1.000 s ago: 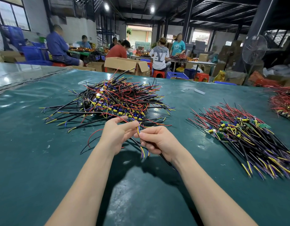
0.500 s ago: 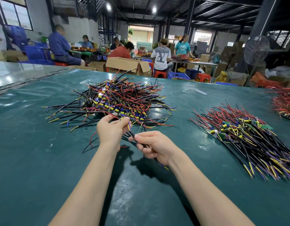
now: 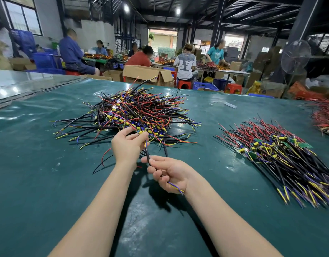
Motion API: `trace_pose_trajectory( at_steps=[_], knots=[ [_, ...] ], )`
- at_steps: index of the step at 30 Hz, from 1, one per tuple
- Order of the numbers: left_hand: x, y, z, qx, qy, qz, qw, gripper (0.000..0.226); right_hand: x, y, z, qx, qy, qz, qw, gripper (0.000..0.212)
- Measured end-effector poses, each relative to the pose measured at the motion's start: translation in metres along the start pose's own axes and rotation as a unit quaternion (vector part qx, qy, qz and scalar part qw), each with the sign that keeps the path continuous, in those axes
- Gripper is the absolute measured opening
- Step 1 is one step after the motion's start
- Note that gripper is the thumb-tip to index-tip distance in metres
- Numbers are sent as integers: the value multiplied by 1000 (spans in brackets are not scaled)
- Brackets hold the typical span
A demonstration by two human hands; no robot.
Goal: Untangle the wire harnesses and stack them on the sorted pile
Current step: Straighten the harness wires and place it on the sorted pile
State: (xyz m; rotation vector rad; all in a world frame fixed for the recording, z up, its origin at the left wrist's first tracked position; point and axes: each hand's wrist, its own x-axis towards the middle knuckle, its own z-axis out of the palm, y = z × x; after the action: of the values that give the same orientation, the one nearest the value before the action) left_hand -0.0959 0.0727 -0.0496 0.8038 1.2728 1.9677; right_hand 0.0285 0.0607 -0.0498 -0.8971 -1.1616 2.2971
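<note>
A tangled heap of wire harnesses (image 3: 134, 112), black, red, yellow and blue, lies on the green table (image 3: 39, 173) ahead of me. To the right lies the sorted pile (image 3: 282, 156), its wires laid roughly parallel. My left hand (image 3: 127, 147) pinches a yellow connector end at the heap's near edge. My right hand (image 3: 171, 173) grips the black cable of the same harness (image 3: 147, 154) a little nearer to me. Blue and yellow wire tips stick out below its palm.
Another red wire heap (image 3: 324, 117) sits at the table's far right edge. A small white strip (image 3: 230, 104) lies on the table beyond the heaps. Past the table, several people sit at benches among cardboard boxes (image 3: 147, 74), and a fan (image 3: 295, 58) stands at the right.
Both hands have moved apart along the harness: my left hand rose toward the heap's edge, my right hand drew back toward me with the cable, which now stretches between them.
</note>
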Motion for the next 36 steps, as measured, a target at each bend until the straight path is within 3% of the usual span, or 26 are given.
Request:
trace_pose_trajectory(
  at_steps=[6, 11, 15, 24, 28, 36],
  knots=[
    [16, -2, -11, -47, 73, 3, 996, 43, 0, 5, 2, -133, 5, -51, 990, 26],
    [18, -11, -2, -26, 76, -1, 997, 38, -4, 3, -2, -145, 10, -96, 985, 29],
    [21, -12, -7, -29, 83, -12, 996, 35, -1, 8, 1, -158, 6, -91, 983, 28],
    [40, -18, -31, -4, 156, -39, 987, 41, -9, 0, -5, -313, -27, -59, 947, 33],
    [37, -19, -27, 6, 162, -24, 987, 39, -9, 0, -5, -413, 16, -45, 909, 35],
    [33, -10, -33, -1, 197, 10, 980, 39, -7, -3, -7, -493, 116, -82, 858, 41]
  ],
)
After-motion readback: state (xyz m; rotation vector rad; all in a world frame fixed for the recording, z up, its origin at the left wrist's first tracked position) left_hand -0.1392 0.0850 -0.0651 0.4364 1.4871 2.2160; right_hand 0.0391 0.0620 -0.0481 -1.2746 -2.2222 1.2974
